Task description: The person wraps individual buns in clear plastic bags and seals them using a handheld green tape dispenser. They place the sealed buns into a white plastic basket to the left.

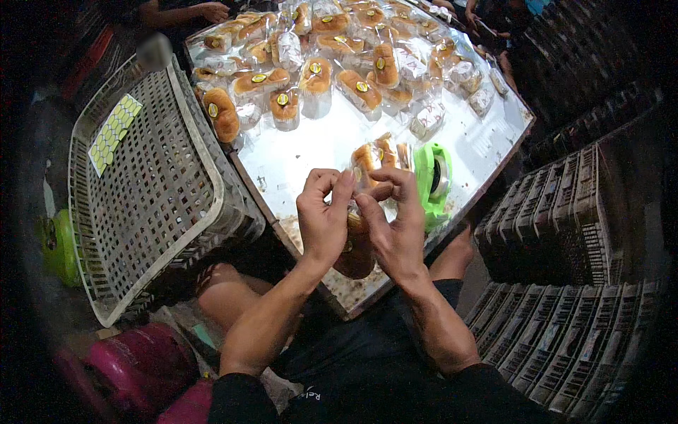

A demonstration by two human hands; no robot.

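My left hand point(325, 212) and my right hand point(397, 230) meet over the near part of the white table point(282, 166). The fingers of both pinch the gathered clear plastic of a bread bag. Its brown bread roll point(355, 256) shows below and between my hands, partly covered by them. Just beyond my fingertips lie more wrapped rolls point(381, 152), cut off from sight by my hands. A bright green tape dispenser point(425, 177) stands close to the right of my right hand.
Many bagged rolls point(314, 76) with yellow stickers cover the table's far half. At left, a grey plastic crate point(159, 159) carries a sheet of round yellow stickers point(115, 134). Stacked crates point(551, 219) stand at right. Other people's hands point(212, 11) show at the far edge.
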